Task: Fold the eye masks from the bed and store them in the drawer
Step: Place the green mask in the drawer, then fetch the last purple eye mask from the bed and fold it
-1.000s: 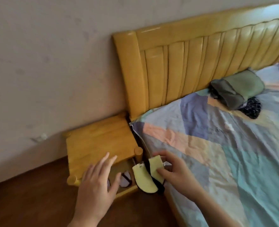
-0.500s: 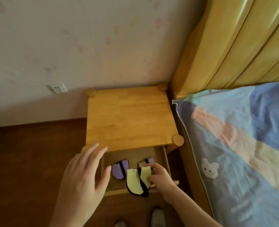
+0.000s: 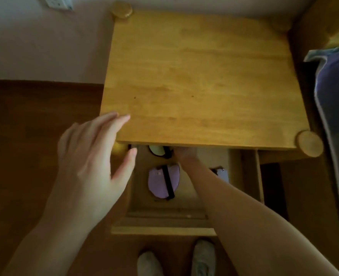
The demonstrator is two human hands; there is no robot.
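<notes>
The nightstand's drawer point(image 3: 164, 229) stands pulled out. A folded yellow-green eye mask point(image 3: 157, 150) with a black strap lies at the drawer's back, half hidden under the top. My right hand point(image 3: 184, 154) reaches in right beside it, touching it, with its fingers hidden under the wood. A folded purple eye mask point(image 3: 160, 182) lies in the drawer's middle. Another pale purple mask point(image 3: 222, 174) peeks out from behind my right forearm. My left hand point(image 3: 93, 162) hovers with fingers spread at the nightstand's front left corner, holding nothing.
The wooden nightstand top point(image 3: 200, 76) is bare, with round corner posts. The bed with its patchwork sheet point(image 3: 335, 96) runs along the right edge. A wall socket point(image 3: 59, 2) sits at top left. My feet point(image 3: 203, 255) stand on dark wooden floor below the drawer.
My view has dropped closer over the nightstand. My right hand has carried the yellow-green mask from the drawer's front to its back, under the top. The left hand has stayed by the front left corner.
</notes>
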